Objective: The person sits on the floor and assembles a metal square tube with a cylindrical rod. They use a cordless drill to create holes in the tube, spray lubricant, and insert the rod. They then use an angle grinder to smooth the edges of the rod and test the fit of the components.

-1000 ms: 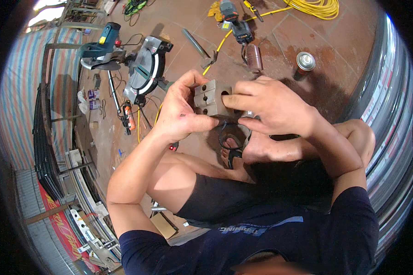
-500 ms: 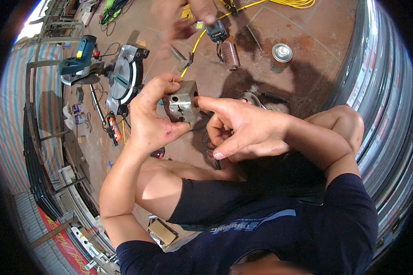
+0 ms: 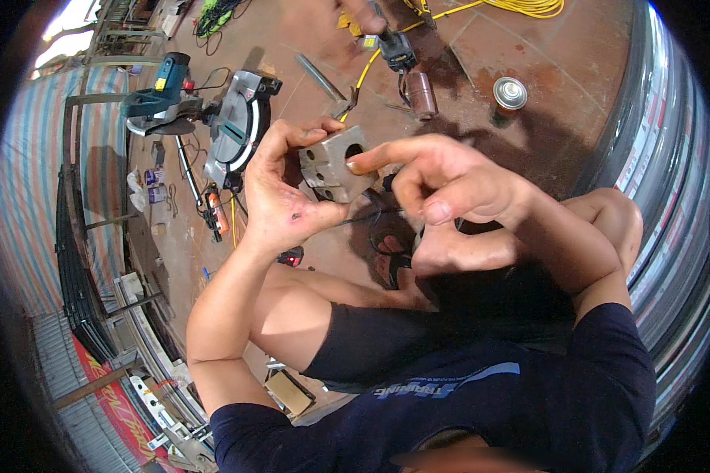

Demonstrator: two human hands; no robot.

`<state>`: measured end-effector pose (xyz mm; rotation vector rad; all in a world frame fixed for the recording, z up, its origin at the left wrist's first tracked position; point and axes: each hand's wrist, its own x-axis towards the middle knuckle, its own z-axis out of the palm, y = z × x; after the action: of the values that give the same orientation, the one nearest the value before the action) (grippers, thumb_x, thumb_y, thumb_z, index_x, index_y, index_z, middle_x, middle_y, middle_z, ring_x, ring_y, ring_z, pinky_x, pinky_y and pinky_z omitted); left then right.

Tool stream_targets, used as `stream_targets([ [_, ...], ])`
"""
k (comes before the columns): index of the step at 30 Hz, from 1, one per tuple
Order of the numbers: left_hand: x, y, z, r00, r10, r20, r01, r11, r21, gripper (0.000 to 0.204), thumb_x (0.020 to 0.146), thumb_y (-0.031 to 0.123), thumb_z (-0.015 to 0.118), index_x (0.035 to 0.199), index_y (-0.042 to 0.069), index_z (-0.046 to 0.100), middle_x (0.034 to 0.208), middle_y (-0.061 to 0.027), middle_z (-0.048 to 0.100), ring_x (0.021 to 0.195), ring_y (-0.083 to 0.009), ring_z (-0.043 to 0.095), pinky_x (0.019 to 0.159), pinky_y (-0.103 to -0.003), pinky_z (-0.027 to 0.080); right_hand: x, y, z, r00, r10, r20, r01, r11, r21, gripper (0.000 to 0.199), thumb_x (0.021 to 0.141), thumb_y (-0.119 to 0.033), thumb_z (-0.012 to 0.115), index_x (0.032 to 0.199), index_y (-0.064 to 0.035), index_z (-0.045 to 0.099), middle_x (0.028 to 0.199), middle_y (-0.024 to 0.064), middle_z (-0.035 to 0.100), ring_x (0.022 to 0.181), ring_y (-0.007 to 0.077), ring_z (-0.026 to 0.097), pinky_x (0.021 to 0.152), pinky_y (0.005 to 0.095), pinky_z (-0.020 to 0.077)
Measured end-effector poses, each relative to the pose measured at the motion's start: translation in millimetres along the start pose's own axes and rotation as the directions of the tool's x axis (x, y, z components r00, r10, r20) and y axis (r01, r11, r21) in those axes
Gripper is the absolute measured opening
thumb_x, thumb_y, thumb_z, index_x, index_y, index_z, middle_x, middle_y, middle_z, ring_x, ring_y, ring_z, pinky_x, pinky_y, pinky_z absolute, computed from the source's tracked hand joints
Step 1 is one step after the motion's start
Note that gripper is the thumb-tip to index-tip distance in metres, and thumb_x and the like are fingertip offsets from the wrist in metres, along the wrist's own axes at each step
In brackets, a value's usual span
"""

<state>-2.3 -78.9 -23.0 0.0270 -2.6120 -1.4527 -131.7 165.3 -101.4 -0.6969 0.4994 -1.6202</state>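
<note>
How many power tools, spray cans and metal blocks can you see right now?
Power tools: 2, a mitre saw and a handheld tool on the floor
Spray cans: 1
Metal blocks: 1, held in the left hand
Total: 4

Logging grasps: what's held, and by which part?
Left hand holds a grey metal block by its left side and top edge; right hand only fingertips its front face.

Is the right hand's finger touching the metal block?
Touching: the head view shows the right hand with its fingertip pressed against the metal block.
</note>
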Motion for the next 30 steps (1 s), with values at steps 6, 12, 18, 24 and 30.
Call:
stream_targets([
  [6, 5.7, -1.6, -12.8, 0.999, -0.030, 0.024, 0.038, 0.824, -0.565, 0.081, 0.071, -0.006, 0.095, 0.136, 0.015, 0.052, 0.152, -0.0220, 0.061, 0.134, -0.0382, 0.071, 0.116, -0.055, 0.059, -7.1, -35.2, 22.2, 0.980, -0.135, -0.145, 0.108, 0.978, -0.180, 0.110, 0.078, -0.063, 0.088, 0.151, 0.0127, 0.057, 0.079, -0.0012, 0.058, 0.070, 0.0062, 0.053, 0.064, 0.0203, 0.0376],
  [12, 4.1, 10.1, -25.4, 0.977, 0.169, 0.129, -0.017, 0.666, -0.746, 0.091, 0.071, 0.014, 0.109, 0.141, 0.019, 0.051, 0.157, -0.0214, 0.057, 0.133, -0.0473, 0.070, 0.114, -0.062, 0.059, -14.5, -45.0, 44.7, 0.942, -0.240, -0.235, 0.101, 0.870, -0.482, 0.103, 0.079, -0.058, 0.091, 0.150, 0.0077, 0.059, 0.083, -0.0005, 0.059, 0.075, 0.0084, 0.055, 0.069, 0.0235, 0.0417],
  [18, -6.2, 26.9, -8.3, 0.977, 0.146, 0.154, 0.026, 0.637, -0.770, 0.064, 0.089, 0.032, 0.096, 0.136, 0.019, 0.055, 0.153, -0.0201, 0.060, 0.135, -0.0445, 0.067, 0.105, -0.060, 0.063, -10.9, -31.2, 36.1, 0.902, -0.431, -0.026, 0.294, 0.656, -0.695, 0.089, 0.077, -0.042, 0.097, 0.148, 0.0026, 0.065, 0.088, 0.0043, 0.067, 0.077, 0.0122, 0.063, 0.072, 0.0265, 0.0488],
  [24, -2.0, 15.9, -3.9, 0.988, 0.007, 0.154, 0.111, 0.663, -0.740, 0.090, 0.066, 0.003, 0.109, 0.136, 0.018, 0.054, 0.155, -0.0257, 0.059, 0.129, -0.0412, 0.074, 0.105, -0.054, 0.065, -13.1, -37.2, 30.2, 0.819, -0.556, 0.143, 0.351, 0.286, -0.892, 0.085, 0.072, -0.036, 0.100, 0.143, -0.0006, 0.070, 0.088, 0.0043, 0.072, 0.074, 0.0188, 0.066, 0.075, 0.0346, 0.0509],
  [30, 4.0, 1.4, -2.6, 0.989, 0.056, 0.136, 0.058, 0.704, -0.708, 0.090, 0.064, -0.003, 0.107, 0.135, 0.014, 0.054, 0.155, -0.0277, 0.059, 0.130, -0.0388, 0.074, 0.113, -0.056, 0.061, -10.2, -35.8, 32.1, 0.803, -0.572, 0.166, 0.366, 0.254, -0.895, 0.077, 0.076, -0.039, 0.099, 0.140, -0.0077, 0.072, 0.088, 0.0038, 0.069, 0.086, 0.0259, 0.068, 0.081, 0.0411, 0.0553],
])
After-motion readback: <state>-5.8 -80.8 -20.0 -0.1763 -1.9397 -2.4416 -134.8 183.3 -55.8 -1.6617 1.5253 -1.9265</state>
